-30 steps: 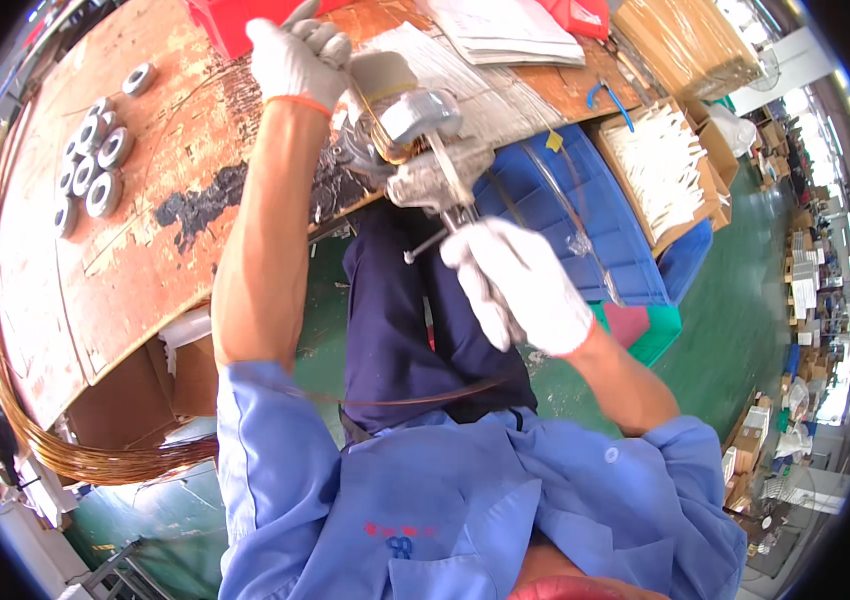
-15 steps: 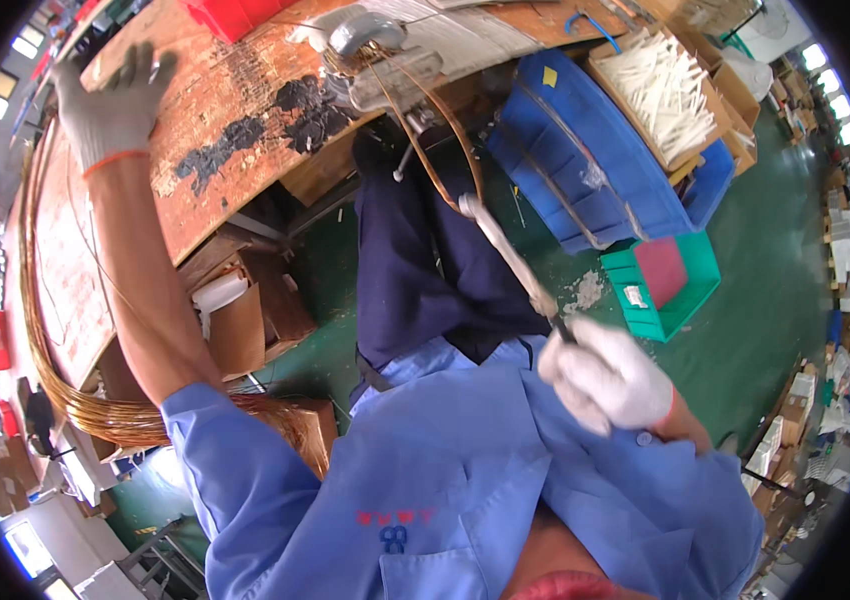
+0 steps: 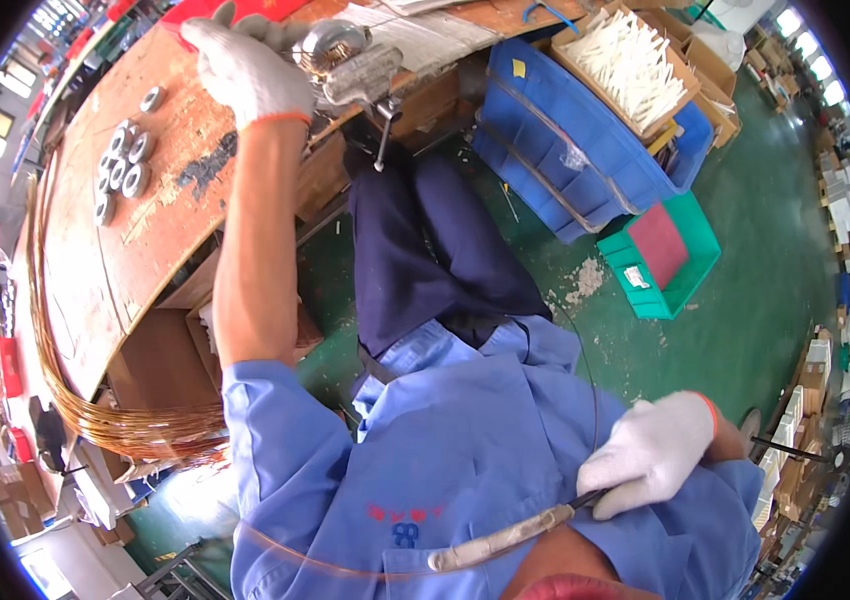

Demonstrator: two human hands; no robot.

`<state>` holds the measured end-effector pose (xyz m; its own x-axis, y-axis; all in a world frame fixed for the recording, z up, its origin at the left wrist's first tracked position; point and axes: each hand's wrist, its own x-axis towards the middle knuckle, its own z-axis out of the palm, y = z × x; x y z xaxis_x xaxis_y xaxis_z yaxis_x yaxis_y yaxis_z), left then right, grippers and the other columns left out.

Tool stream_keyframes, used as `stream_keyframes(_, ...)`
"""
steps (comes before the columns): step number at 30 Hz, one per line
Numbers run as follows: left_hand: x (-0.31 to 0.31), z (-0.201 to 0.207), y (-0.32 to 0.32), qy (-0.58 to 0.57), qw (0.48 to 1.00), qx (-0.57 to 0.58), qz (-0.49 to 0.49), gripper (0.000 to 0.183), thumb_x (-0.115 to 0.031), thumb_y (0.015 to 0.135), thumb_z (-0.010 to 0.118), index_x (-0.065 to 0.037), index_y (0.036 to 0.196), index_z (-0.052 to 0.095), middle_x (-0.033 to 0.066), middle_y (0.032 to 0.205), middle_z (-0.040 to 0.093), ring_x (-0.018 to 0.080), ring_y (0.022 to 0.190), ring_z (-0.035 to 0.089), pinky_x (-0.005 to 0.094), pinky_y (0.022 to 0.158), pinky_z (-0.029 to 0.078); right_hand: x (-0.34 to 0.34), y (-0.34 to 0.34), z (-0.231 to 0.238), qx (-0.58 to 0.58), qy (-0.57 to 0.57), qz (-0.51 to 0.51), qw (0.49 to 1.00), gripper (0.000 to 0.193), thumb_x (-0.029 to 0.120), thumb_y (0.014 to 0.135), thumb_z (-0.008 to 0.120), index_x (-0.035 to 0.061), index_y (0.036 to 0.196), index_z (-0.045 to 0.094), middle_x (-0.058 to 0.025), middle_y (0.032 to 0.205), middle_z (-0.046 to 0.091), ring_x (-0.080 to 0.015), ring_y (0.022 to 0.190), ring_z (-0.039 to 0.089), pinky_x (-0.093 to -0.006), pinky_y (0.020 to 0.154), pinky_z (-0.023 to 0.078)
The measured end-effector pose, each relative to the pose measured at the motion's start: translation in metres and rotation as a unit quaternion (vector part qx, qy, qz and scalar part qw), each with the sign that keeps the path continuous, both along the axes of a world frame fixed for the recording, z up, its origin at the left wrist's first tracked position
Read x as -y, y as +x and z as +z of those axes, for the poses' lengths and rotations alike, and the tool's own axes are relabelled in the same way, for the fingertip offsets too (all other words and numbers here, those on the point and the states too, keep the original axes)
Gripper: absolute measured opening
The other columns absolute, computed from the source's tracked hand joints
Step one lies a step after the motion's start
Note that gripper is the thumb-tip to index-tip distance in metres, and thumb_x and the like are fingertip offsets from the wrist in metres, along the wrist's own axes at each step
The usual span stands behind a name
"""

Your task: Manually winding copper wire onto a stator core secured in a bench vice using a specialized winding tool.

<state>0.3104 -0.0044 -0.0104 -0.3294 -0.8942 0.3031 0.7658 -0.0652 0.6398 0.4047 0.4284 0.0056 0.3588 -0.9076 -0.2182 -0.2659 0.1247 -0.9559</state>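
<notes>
My left hand (image 3: 250, 75), in a white glove with grey fingers, reaches over the far part of the bench, beside a wound ring (image 3: 335, 45) held in a metal clamp (image 3: 365, 75). Its fingers look apart, and I see nothing held in them. Close to my chest, my right hand (image 3: 645, 455), gloved in white, is closed on the dark end of a stick-like tool (image 3: 505, 538) wrapped in pale tape. A thin copper wire (image 3: 325, 570) runs from near the tool's tip across my shirt to the left. A thin dark line (image 3: 593, 380) rises from near my right hand.
Several grey rings (image 3: 125, 160) lie on the wooden bench (image 3: 170, 190). A copper wire coil (image 3: 135, 425) hangs along its left edge. A red bin (image 3: 185, 12) stands at the back. Right are a blue crate (image 3: 555, 140), a carton of white sticks (image 3: 625, 70) and a green bin (image 3: 695, 245).
My left hand has moved right, toward the clamped ring, uncovering the grey rings. My right hand has drawn the tool back to my chest; the copper loop below the clamp no longer shows.
</notes>
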Motion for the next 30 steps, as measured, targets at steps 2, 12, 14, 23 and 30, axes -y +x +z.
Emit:
stream_keyframes(2, 0.062, 0.000, -0.019, 0.015, 0.991, 0.080, -0.103, 0.074, -0.056, 0.115, 0.024, 0.008, 0.112, 0.062, -0.0017, 0.062, 0.037, 0.0142, 0.049, 0.030, 0.0301, 0.048, 0.033, 0.032, -0.021, -0.018, 0.055, -0.042, -0.021, 0.997, 0.021, 0.025, 0.101, 0.074, 0.0066, 0.103, 0.064, -0.0134, 0.082, 0.069, -0.0323, 0.067, 0.069, -0.0419, 0.057, 0.051)
stream_keyframes(12, 0.141, -0.063, -0.130, 0.174, 0.952, 0.098, -0.233, 0.079, -0.063, 0.112, 0.023, 0.006, 0.115, 0.062, -0.0029, 0.062, 0.029, 0.0121, 0.049, 0.025, 0.0287, 0.042, 0.023, 0.272, -0.154, -0.078, 0.352, 0.035, -0.449, 0.820, 0.032, 0.032, 0.113, 0.053, 0.0033, 0.103, 0.061, 0.0021, 0.070, 0.053, -0.0074, 0.041, 0.048, -0.0259, 0.035, 0.036)
stream_keyframes(14, 0.130, -0.059, -0.146, 0.147, 0.952, 0.105, -0.249, 0.075, -0.060, 0.112, 0.026, 0.006, 0.115, 0.062, -0.0029, 0.062, 0.030, 0.0120, 0.049, 0.026, 0.0288, 0.043, 0.023, 0.275, -0.189, -0.067, 0.308, 0.056, -0.409, 0.857, 0.032, 0.032, 0.113, 0.054, 0.0030, 0.102, 0.061, 0.0031, 0.069, 0.052, -0.0061, 0.043, 0.046, -0.0250, 0.035, 0.036)
stream_keyframes(23, 0.192, 0.033, -0.026, 0.074, 0.958, 0.245, -0.133, 0.074, -0.052, 0.104, 0.060, 0.018, 0.125, 0.052, 0.0286, 0.125, 0.061, 0.0447, 0.126, 0.058, 0.0570, 0.120, 0.041, 0.118, -0.075, -0.053, 0.345, 0.145, -0.465, 0.802, 0.030, 0.028, 0.114, 0.047, 0.0026, 0.101, 0.057, 0.0014, 0.065, 0.047, -0.0064, 0.044, 0.043, -0.0272, 0.039, 0.033)
stream_keyframes(30, 0.049, -0.075, 0.041, -0.543, 0.696, 0.417, 0.218, 0.093, -0.053, 0.085, 0.085, -0.001, 0.153, 0.050, 0.0176, 0.129, 0.068, 0.0258, 0.127, 0.064, 0.0405, 0.115, 0.045, -0.014, -0.009, -0.044, 0.142, 0.000, -0.123, 0.982, 0.018, 0.024, 0.107, 0.065, 0.0060, 0.108, 0.064, -0.0078, 0.079, 0.069, -0.0250, 0.067, 0.069, -0.0396, 0.059, 0.050)
